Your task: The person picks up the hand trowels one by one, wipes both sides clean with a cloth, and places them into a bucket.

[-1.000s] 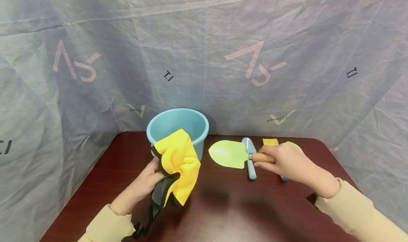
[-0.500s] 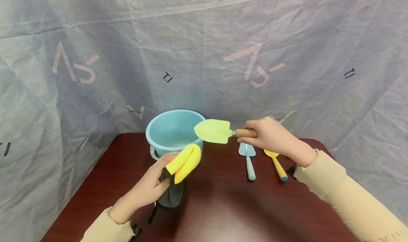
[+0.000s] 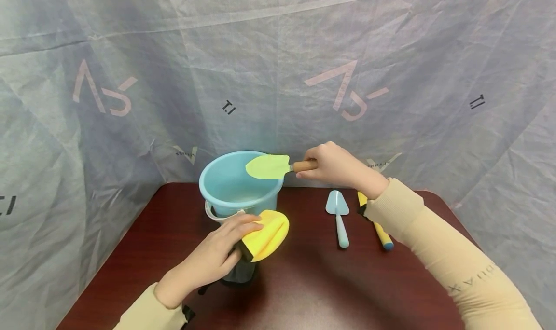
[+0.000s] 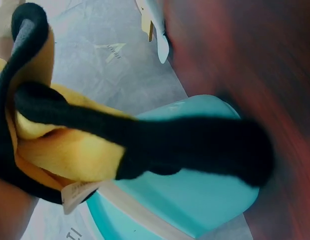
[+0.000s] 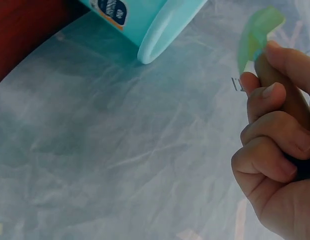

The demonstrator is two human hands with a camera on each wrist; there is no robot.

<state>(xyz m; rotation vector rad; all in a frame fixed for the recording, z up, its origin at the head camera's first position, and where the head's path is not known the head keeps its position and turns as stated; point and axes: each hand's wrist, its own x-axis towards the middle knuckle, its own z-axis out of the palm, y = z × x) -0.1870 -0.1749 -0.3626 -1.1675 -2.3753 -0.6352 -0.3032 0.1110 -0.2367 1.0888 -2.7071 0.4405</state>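
Note:
In the head view my left hand (image 3: 208,255) grips a yellow cleaning cloth (image 3: 270,236) with a grey back and black edging, bunched up in front of the bucket. The left wrist view shows the cloth (image 4: 80,152) folded, with a white tag. My right hand (image 3: 336,166) holds a garden trowel by its wooden handle; the trowel's light green blade (image 3: 267,167) is over the right rim of the light blue bucket (image 3: 217,197). Fingers (image 5: 267,127) wrap round that handle in the right wrist view.
A light blue trowel (image 3: 338,214) lies on the dark red table (image 3: 304,281), right of the bucket. Beside it lies a yellow tool (image 3: 382,233) with a blue handle end, partly hidden by my right sleeve (image 3: 417,228). A grey fabric backdrop (image 3: 260,79) stands behind.
My right hand has lifted the green trowel and brought it leftward to the bucket, uncovering the light blue trowel. My left hand has moved slightly right, with the cloth now more bunched.

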